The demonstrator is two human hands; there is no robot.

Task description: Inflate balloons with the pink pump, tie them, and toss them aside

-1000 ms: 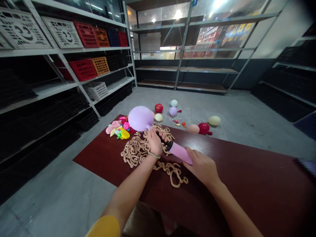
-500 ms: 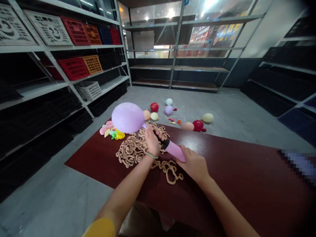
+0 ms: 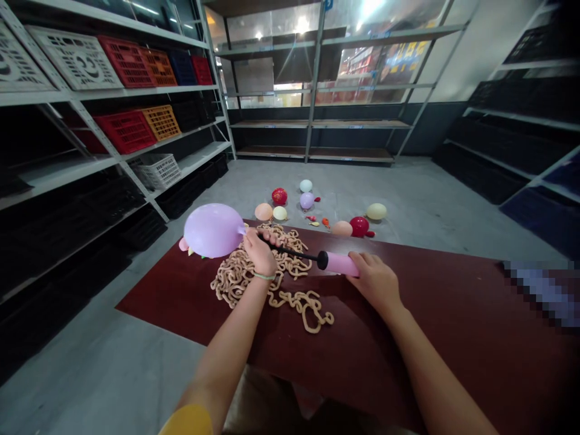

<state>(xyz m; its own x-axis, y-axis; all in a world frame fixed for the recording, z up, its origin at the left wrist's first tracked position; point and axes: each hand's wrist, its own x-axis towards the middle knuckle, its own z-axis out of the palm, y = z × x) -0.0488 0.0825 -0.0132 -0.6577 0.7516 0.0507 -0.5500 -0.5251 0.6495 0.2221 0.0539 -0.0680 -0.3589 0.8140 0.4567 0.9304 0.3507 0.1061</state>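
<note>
Left hand [image 3: 259, 252] clenched on the neck of the lilac balloon [image 3: 212, 229], at its 10 o'clock over the counter [image 3: 453, 338]; right hand [image 3: 376, 279] grasping the extended pink pump [image 3: 341, 263]; advise tight neck seal, straight strokes.

Stockroom, metal shelving [image 3: 312, 90], plastic crates [image 3: 127, 130]
</note>
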